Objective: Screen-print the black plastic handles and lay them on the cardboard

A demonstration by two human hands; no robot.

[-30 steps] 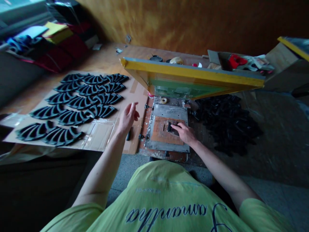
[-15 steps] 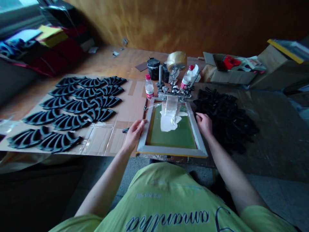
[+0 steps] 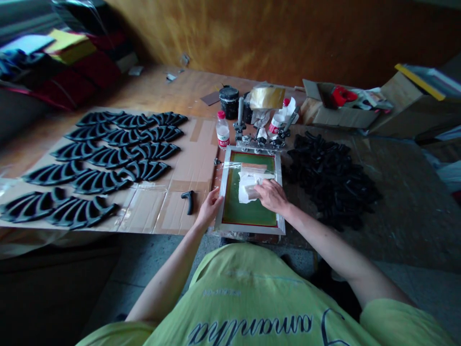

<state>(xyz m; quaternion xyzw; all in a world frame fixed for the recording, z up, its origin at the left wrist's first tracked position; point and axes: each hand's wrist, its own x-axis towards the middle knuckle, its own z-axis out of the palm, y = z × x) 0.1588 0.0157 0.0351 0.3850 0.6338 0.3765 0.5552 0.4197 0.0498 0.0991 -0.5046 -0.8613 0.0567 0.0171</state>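
Note:
A silkscreen frame (image 3: 283, 216) with green mesh lies flat in front of me, with a patch of white ink (image 3: 245, 181) on the mesh. My left hand (image 3: 211, 206) is closed at the frame's left rim, fingers against its edge. Over the ink, my right hand (image 3: 272, 194) grips a small squeegee (image 3: 252, 191), its fingers wrapped and partly hiding it. Another pale brown block (image 3: 254, 168) rests at the upper side of the ink. Left of the frame, an L-shaped black plastic piece (image 3: 188, 202) lies on the cardboard (image 3: 200, 163).
Rows of black fan-shaped pieces (image 3: 104, 180) cover the left cardboard. Right of the frame is a heap of black pieces (image 3: 331, 178). Behind the frame stand a metal clamp (image 3: 259, 139), a red-capped bottle (image 3: 223, 129), a black tub (image 3: 229, 102) and a tape roll (image 3: 267, 97). An open box (image 3: 345, 115) stands farther right.
The frame has come down from a tilt to lying flat. My right hand has left its right rim and taken hold of the squeegee over the ink. The L-shaped piece now shows fully.

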